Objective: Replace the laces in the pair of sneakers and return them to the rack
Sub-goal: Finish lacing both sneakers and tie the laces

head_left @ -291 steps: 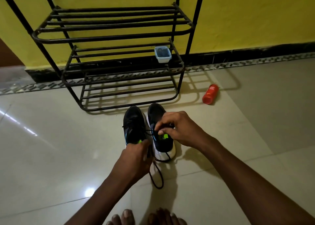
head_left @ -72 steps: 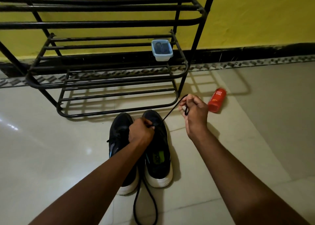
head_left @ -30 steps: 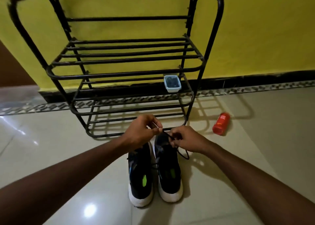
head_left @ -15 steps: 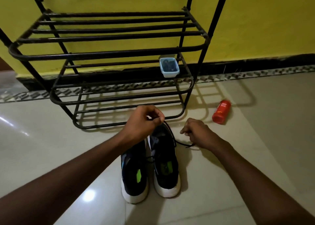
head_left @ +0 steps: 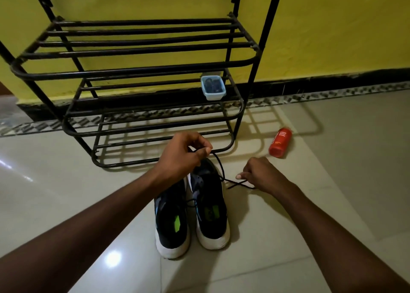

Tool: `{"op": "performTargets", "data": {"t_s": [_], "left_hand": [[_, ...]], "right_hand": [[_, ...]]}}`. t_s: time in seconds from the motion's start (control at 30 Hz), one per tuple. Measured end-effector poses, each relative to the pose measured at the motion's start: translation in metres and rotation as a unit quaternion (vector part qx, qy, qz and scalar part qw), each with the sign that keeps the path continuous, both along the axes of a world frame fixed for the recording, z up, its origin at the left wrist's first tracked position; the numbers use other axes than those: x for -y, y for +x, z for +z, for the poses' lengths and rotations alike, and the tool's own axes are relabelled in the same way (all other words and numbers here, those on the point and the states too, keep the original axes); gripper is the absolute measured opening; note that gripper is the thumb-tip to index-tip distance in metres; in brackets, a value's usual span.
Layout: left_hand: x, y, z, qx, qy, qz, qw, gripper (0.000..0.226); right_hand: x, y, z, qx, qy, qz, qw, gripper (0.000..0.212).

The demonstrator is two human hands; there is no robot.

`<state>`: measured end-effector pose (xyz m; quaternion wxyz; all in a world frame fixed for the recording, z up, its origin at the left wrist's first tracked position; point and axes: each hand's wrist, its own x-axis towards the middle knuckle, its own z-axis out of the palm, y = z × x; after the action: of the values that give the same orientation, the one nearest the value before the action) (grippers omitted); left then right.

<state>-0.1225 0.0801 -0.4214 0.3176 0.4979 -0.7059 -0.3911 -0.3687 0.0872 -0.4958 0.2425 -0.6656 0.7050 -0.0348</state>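
Note:
Two black sneakers with white soles stand side by side on the floor, toes toward the black metal rack [head_left: 137, 68]. The left sneaker [head_left: 172, 224] still shows lace across its tongue. Above the toe of the right sneaker [head_left: 210, 208], my left hand [head_left: 182, 154] pinches one end of a black lace [head_left: 218, 166]. That lace runs down to the floor on the right, where my right hand [head_left: 259, 174] pinches its other part. The right sneaker's eyelets look bare.
A small pale blue tub [head_left: 213, 88] with dark contents sits on the rack's middle shelf at the right. A red bottle [head_left: 280, 142] lies on the tiled floor right of the rack. A yellow wall stands behind.
My right hand has drawn away to the right and down to the floor with the lace, which is now stretched out between both hands. The left hand stays above the toe.

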Motion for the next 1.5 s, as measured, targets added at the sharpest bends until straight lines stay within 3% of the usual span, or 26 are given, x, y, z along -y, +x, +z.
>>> {"op": "performTargets", "data": {"t_s": [0.13, 0.27, 0.37, 0.4, 0.47, 0.53, 0.6, 0.7, 0.77, 0.93, 1.03, 1.1, 1.17, 1.27, 1.3, 1.33, 1.4, 1.5], "left_hand": [[-0.004, -0.004, -0.002, -0.006, 0.011, -0.002, 1.000, 0.009], [-0.010, -0.011, -0.001, -0.007, 0.033, -0.019, 0.999, 0.008], [-0.011, -0.018, 0.001, -0.006, 0.043, -0.034, 0.998, 0.006], [-0.011, -0.020, 0.002, -0.007, 0.041, -0.035, 0.999, 0.006], [-0.012, -0.025, 0.006, -0.009, 0.029, -0.038, 0.999, 0.005], [-0.014, -0.028, 0.010, -0.020, 0.020, -0.039, 0.999, 0.005], [-0.014, -0.026, 0.010, -0.049, 0.037, -0.019, 0.998, 0.006], [-0.009, -0.007, 0.003, -0.089, 0.090, 0.036, 0.991, 0.008], [-0.004, 0.014, -0.009, -0.075, 0.095, 0.069, 0.990, 0.010], [0.009, 0.058, -0.041, 0.042, 0.045, 0.120, 0.991, 0.010], [0.015, 0.071, -0.053, 0.133, 0.001, 0.119, 0.984, 0.010], [0.017, 0.075, -0.060, 0.145, -0.015, 0.133, 0.980, 0.009], [0.018, 0.073, -0.065, 0.150, -0.016, 0.138, 0.979, 0.011], [0.018, 0.056, -0.067, 0.129, -0.003, 0.119, 0.984, 0.009], [0.018, 0.048, -0.066, 0.116, -0.008, 0.110, 0.987, 0.008], [0.017, 0.038, -0.064, 0.107, -0.023, 0.102, 0.989, 0.008], [0.013, 0.023, -0.060, 0.098, -0.058, 0.095, 0.989, 0.007], [0.009, 0.013, -0.060, 0.071, -0.060, 0.088, 0.992, 0.010]], "right_hand": [[-0.013, -0.015, -0.005, 0.121, 0.058, -0.057, 0.989, 0.010], [-0.024, -0.027, -0.013, 0.206, 0.112, -0.211, 0.949, 0.031], [-0.027, -0.024, -0.003, 0.067, -0.006, -0.086, 0.994, 0.021], [-0.027, -0.020, 0.003, 0.085, -0.062, -0.049, 0.993, 0.025], [-0.026, -0.005, 0.018, 0.201, -0.106, -0.002, 0.974, 0.042], [-0.026, 0.015, 0.030, 0.291, -0.091, 0.032, 0.952, 0.046], [-0.026, 0.035, 0.034, 0.381, -0.101, 0.031, 0.918, 0.025], [-0.018, 0.046, 0.036, 0.497, -0.147, -0.090, 0.850, 0.006], [-0.010, 0.037, 0.031, 0.518, -0.162, -0.166, 0.824, 0.011], [0.008, 0.019, 0.019, 0.523, -0.137, -0.252, 0.803, 0.015], [0.017, 0.018, 0.013, 0.557, -0.140, -0.317, 0.755, 0.011], [0.023, 0.017, 0.007, 0.571, -0.153, -0.346, 0.728, 0.013], [0.027, 0.019, 0.000, 0.523, -0.155, -0.354, 0.760, 0.015], [0.022, 0.034, -0.012, 0.268, -0.165, -0.256, 0.914, 0.047], [0.018, 0.043, -0.013, 0.206, -0.180, -0.189, 0.943, 0.056], [0.013, 0.053, -0.012, 0.191, -0.192, -0.117, 0.956, 0.060], [0.011, 0.068, -0.010, 0.256, -0.177, -0.010, 0.950, 0.060], [0.016, 0.075, -0.011, 0.335, -0.143, 0.003, 0.931, 0.034]]}}
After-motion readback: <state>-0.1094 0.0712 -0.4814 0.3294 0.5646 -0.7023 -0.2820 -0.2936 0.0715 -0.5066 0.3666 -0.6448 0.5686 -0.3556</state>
